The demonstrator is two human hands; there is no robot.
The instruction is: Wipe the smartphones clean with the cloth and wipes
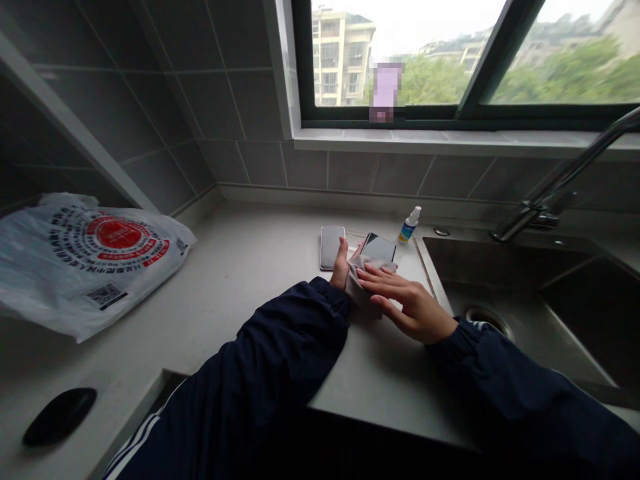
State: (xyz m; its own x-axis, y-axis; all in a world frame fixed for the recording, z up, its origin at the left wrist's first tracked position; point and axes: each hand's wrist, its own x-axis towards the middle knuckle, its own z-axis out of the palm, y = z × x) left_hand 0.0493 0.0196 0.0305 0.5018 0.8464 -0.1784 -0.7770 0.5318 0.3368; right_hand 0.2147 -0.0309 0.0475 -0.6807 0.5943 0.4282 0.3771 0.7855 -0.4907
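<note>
The glossy phone, grasped at its left side by the left hand, looks light, stiff, slippery and fragile, best held by its 2 long edges; the right hand lies unclenched, fingers extended on a soft grey cloth covering its near end. The pale table adjoins a steel sink, below a window.

Smartphone: glossy, reflective face up, far end exposed. Grey cloth: crumpled, draped over phone's near end.
</note>
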